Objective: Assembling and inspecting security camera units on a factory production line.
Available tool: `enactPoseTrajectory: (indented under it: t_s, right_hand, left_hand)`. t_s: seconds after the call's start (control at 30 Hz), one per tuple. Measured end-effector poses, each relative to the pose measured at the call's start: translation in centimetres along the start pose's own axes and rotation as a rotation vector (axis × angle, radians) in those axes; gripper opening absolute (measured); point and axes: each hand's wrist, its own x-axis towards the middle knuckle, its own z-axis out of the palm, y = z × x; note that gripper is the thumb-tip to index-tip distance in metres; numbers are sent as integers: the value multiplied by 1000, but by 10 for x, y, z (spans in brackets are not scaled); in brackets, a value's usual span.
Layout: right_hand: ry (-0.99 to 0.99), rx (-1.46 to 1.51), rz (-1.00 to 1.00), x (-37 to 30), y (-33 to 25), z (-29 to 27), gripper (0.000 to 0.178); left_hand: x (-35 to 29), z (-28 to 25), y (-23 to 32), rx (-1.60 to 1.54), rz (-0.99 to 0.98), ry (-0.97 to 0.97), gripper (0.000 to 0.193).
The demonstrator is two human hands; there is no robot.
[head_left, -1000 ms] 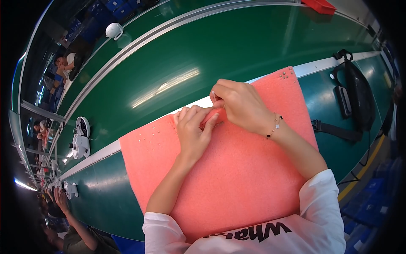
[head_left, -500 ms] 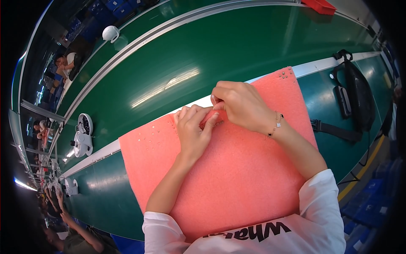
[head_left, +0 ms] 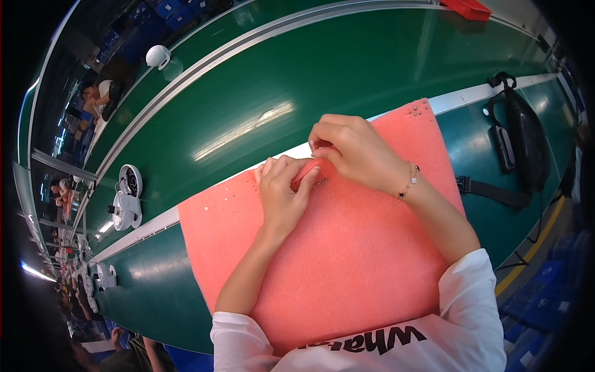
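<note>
A pink foam sheet (head_left: 347,260) lies in front of me, across the near side of the green bench. My left hand (head_left: 282,186) pinches up a fold of it at the far edge, thumb and fingers closed on the foam. Just right of the fold, my right hand (head_left: 356,149) has its thumb and index finger pressed together; whatever is between them is too small or hidden to name. Small shiny studs (head_left: 320,183) sit in the foam beside my left thumb. More studs (head_left: 418,110) dot the far right corner, and others (head_left: 217,203) are scattered at the far left.
Beyond the sheet runs a green conveyor surface (head_left: 347,68) with metal rails. White round-headed devices (head_left: 128,211) stand at the left, and a white ball-shaped part (head_left: 158,57) farther off. A black bag (head_left: 525,133) lies at the right. A red tray (head_left: 468,8) is far back; other people are at left.
My right hand has shifted slightly, its wrist a little to the right; the left keeps its hold. At left, the white device sits slightly farther right, and a person's raised arms at lower left have dropped.
</note>
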Motion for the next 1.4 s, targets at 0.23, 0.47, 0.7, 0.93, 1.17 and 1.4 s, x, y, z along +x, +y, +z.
enactPoseTrajectory:
  t_s: [0.23,0.47,0.7,0.93,1.17,1.4]
  right_hand:
    - [-44,-101,72,-2,1,5,9]
    - [-70,-163,81,-4,0,6,8]
    - [-173,-197,114,-4,2,-1,6]
    - [-63,-259,127,-7,21,4,30]
    - [-84,-343,134,-4,18,-5,39]
    - [-292,-474,240,-15,29,18,59]
  left_hand:
    - [-1,2,1,11,-6,-9,16]
    - [-1,3,1,29,-5,-17,16]
    - [-1,5,4,57,20,-22,14]
    - [-1,3,7,-3,-85,141,27]
    - [-10,5,-3,263,42,-105,29]
    - [-8,6,-2,260,37,-114,25]
